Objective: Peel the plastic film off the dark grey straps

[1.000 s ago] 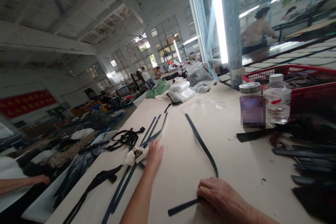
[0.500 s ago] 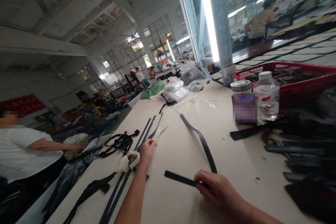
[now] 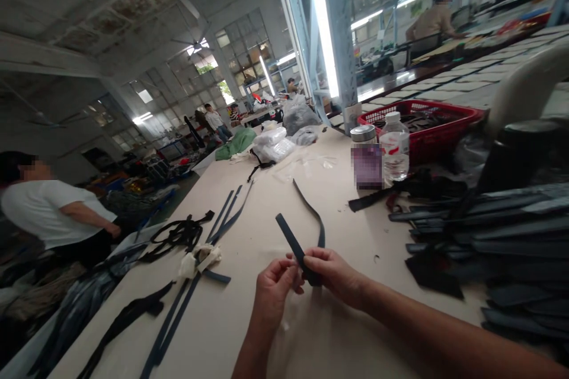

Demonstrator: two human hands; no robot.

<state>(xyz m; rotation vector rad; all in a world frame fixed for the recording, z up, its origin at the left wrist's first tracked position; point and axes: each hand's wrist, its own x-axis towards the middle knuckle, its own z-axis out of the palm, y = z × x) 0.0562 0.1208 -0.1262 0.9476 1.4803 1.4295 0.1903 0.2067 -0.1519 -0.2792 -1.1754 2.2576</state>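
In front of me my right hand is closed on a dark blue-grey strap, whose flat end sticks up and away. My left hand meets it from the left, fingertips pinched close to the strap. A see-through bit, which looks like a clear plastic strip, hangs beneath the left fingers. Beyond the right hand a narrow curved stretch of strap runs over the table; whether it joins the held end is hidden. To the left lie long dark straps with a pale cloth tie around them.
Black tangled webbing lies on the table's left. Clear plastic strips and bagged goods lie farther back. On the right stand a jar, a water bottle, a red basket and stacked dark strips. A person stands left.
My left hand has come back from the far straps to meet the right hand. The held strap end has swung from pointing left to pointing away. The view has turned right.
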